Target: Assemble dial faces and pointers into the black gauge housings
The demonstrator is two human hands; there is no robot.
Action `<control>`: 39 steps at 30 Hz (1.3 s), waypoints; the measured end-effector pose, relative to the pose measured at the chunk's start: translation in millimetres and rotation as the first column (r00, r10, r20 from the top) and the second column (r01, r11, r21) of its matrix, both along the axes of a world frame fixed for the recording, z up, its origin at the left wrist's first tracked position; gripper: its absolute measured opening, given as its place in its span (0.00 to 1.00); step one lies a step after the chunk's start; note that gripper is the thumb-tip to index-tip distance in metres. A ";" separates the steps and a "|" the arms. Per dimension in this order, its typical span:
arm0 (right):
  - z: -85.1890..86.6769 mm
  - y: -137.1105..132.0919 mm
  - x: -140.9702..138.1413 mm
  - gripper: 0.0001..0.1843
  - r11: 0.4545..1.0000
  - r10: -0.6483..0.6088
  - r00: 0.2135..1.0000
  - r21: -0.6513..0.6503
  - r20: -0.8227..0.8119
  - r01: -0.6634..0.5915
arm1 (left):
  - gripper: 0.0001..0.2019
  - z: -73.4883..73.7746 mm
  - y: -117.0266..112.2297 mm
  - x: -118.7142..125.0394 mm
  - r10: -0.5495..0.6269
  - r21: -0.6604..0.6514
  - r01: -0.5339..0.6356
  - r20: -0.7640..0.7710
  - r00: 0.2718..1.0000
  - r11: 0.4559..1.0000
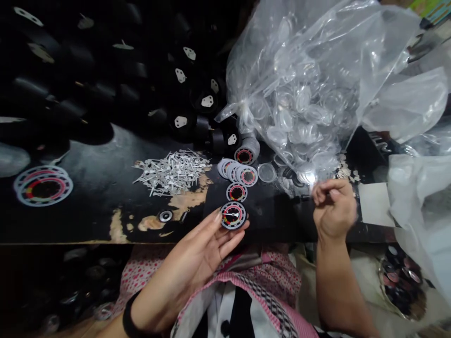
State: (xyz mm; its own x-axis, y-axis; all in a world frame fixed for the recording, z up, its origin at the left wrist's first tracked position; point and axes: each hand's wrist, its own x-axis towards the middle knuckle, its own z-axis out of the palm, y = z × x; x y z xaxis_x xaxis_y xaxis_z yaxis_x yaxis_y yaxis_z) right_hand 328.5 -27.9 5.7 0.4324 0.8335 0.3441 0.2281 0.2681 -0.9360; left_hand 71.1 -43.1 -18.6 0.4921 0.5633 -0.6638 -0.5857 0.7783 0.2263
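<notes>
My left hand (207,244) holds a small round gauge (233,220) face up at the table's front edge. Its black, red and yellow dial carries a white pointer. Just beyond it lies a loose printed dial (236,192), with a fanned row of dials (246,176) and another stack of dials (245,155) behind. On the right, the fingers of my right hand (334,211) are curled together beside some clear plastic covers (306,176); whatever they hold is hidden. A heap of white pointers (174,172) lies left of the dials, and one clear round cover (267,172) lies to their right.
A large clear bag (303,84) full of covers fills the back right. Black gauge bodies with white plates (207,101) crowd the back left. Larger dials (44,188) lie far left, and a small ring-shaped part (165,216) sits near the front edge.
</notes>
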 end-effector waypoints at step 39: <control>2.1 47.0 -43.5 0.25 0.784 0.460 0.520 -0.604 0.720 0.144 | 0.16 5.5 0.3 -1.9 0.143 0.177 -0.098 -0.260 0.955 0.979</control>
